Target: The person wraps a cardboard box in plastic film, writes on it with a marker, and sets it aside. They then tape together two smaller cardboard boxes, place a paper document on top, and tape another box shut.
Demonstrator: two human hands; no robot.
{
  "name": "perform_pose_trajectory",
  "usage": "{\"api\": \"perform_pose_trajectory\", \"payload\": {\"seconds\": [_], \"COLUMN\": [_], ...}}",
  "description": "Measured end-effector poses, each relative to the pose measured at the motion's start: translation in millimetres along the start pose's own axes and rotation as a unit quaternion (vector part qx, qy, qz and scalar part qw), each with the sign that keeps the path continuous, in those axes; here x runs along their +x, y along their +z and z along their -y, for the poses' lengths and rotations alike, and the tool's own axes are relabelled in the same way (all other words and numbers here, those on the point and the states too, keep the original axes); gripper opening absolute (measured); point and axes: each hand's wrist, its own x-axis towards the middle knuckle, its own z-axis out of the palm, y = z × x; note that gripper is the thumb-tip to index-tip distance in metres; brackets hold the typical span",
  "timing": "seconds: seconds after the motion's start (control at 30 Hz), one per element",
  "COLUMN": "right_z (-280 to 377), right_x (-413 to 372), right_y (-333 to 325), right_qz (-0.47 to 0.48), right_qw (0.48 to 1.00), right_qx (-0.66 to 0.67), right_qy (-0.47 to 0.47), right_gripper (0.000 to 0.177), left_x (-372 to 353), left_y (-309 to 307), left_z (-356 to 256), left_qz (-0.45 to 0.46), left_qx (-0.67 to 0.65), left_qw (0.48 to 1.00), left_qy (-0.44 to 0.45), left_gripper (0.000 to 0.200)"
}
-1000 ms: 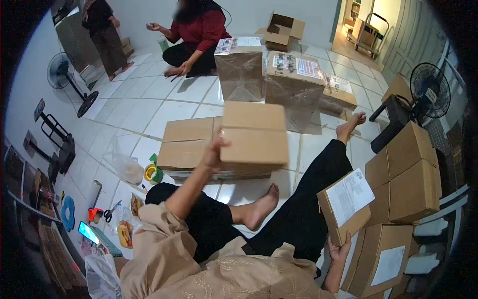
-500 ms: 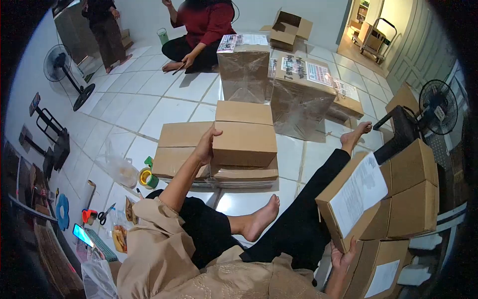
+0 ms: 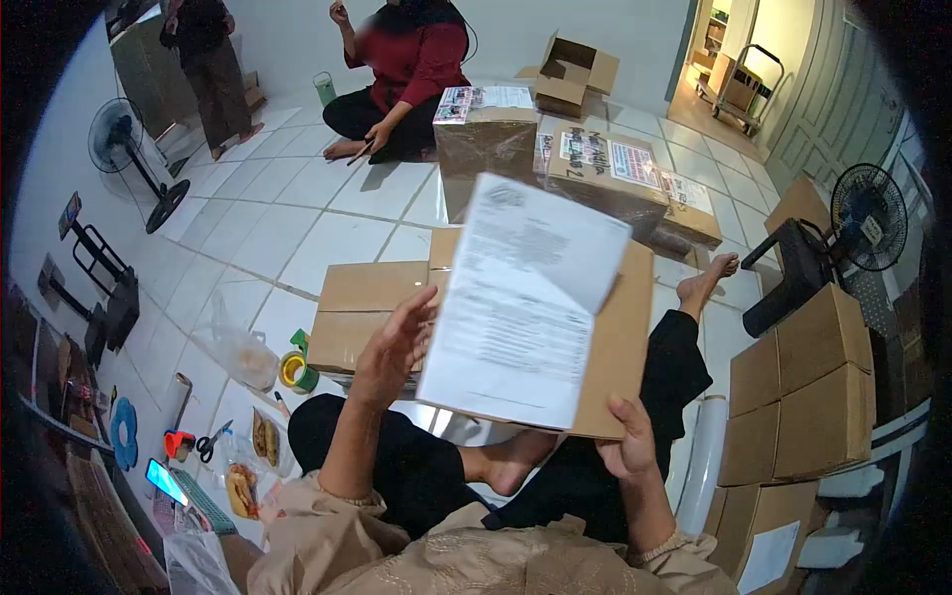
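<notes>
I hold a cardboard box up in front of me, over my crossed legs. A large white printed sheet covers most of its face, with the top right corner curling loose. My right hand grips the box's lower right corner from below. My left hand is against the left edge of the box and sheet, fingers spread. Behind the box lies a stack of flat brown cartons on the tiled floor; a plain box put there earlier is hidden.
A green tape roll, scissors and a phone lie at my left. Boxes are stacked at my right. Wrapped parcels stand ahead. A person in red sits beyond them; another person stands nearby. Fans flank the room.
My left hand set the plain box on the flat cartons and let go. My right hand swung the labelled box from my right side to the front, where the left hand met it.
</notes>
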Motion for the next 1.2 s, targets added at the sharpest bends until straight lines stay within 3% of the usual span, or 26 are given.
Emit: {"api": "perform_pose_trajectory", "payload": {"seconds": [0.1, 0.2, 0.33, 0.43, 0.5, 0.53, 0.63, 0.67, 0.77, 0.8, 0.9, 1.0, 1.07, 1.1, 1.13, 1.17, 1.2], "right_z": [-10, -23, -34, -36, -34, -34, -36, -37, -37, -37, -36, -31, -23, -20, -18, -17, -17], "right_x": [6, 7, 1, -7, -13, -15, -21, -22, -24, -25, -30, -33, -33, -32, -31, -31, -32], "right_y": [28, 39, 37, 31, 31, 31, 27, 22, 16, 15, 16, 17, 12, 10, 10, 10, 9], "right_qz": [0.029, 0.054, 0.073, 0.075, 0.082, 0.084, 0.072, 0.067, 0.057, 0.052, 0.04, 0.06, 0.082, 0.104, 0.107, 0.132, 0.156], "right_qw": [0.998, 0.992, 0.985, 0.972, 0.943, 0.942, 0.945, 0.944, 0.943, 0.944, 0.949, 0.951, 0.943, 0.933, 0.933, 0.935, 0.933], "right_qx": [-0.058, -0.113, -0.155, -0.222, -0.312, -0.312, -0.299, -0.303, -0.306, -0.302, -0.295, -0.289, -0.315, -0.341, -0.341, -0.33, -0.318], "right_qy": [-0.004, -0.014, -0.024, -0.034, -0.088, -0.089, -0.109, -0.112, -0.117, -0.12, -0.108, -0.092, -0.069, -0.046, -0.053, 0.004, 0.062], "right_gripper": [0.049, 0.059, 0.064, 0.066, 0.069, 0.069, 0.069, 0.07, 0.07, 0.071, 0.072, 0.072, 0.072, 0.072, 0.072, 0.074, 0.075], "left_x": [-24, -44, -53, -51, -50, -48, -48, -48, -50, -47, -47, -49, -50, -51, -54, -56, -60], "left_y": [-3, -19, -19, -22, -20, -25, -28, -27, -20, -19, -10, -11, -12, -12, -8, -7, -10], "left_z": [-8, 2, -1, 2, 3, 9, 14, 15, 17, 20, 14, 6, -11, -25, -42, -56, -64], "left_qz": [-0.012, -0.057, -0.091, -0.089, -0.14, -0.154, -0.172, -0.156, -0.151, -0.151, -0.177, -0.206, -0.237, -0.235, -0.195, -0.153, -0.082], "left_qx": [0.013, -0.009, -0.038, -0.025, 0.06, 0.043, 0.019, 0.009, -0.002, 0.021, 0.047, 0.136, 0.242, 0.243, 0.371, 0.492, 0.501], "left_qw": [1.0, 0.998, 0.995, 0.995, 0.987, 0.982, 0.976, 0.976, 0.978, 0.972, 0.968, 0.952, 0.925, 0.924, 0.896, 0.85, 0.857], "left_qy": [0.011, -0.037, -0.034, 0.03, 0.055, 0.097, 0.135, 0.149, 0.145, 0.18, 0.169, 0.181, 0.172, 0.179, 0.145, 0.108, 0.086], "left_gripper": [0.092, 0.096, 0.095, 0.091, 0.087, 0.076, 0.066, 0.05, 0.036, 0.027, 0.027, 0.05, 0.077, 0.077, 0.078, 0.08, 0.088]}}
